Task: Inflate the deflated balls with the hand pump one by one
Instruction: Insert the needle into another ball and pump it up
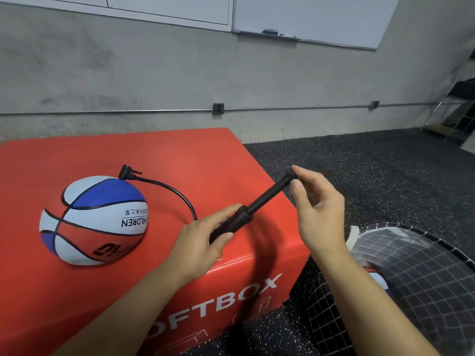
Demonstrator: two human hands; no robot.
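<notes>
Pump (253, 204) axis runs 8 to 2 o'clock, barrel low near the body, rod drawn out toward 2. Left hand (203, 240) grips the barrel, fingers curled round it. Right hand (316, 209) pinches the handle end between thumb and forefinger tips, other fingers loosely curled, holding nothing else. Next stroke, I'd guess, goes straight down that axis toward 8; right hand does the travel, left just braces.

Hose (177, 192) loops from the barrel's low end, out of sight behind left hand, up to 10 o'clock, nozzle (127, 173) at the top of the ball (93, 220); can't tell if the needle is seated. Ball sits on the red box (180, 155), at 9 o'clock from left hand, apart from it. Net bag (416, 273) at 4 o'clock, beside the right forearm. Nothing blocks the stroke line.
</notes>
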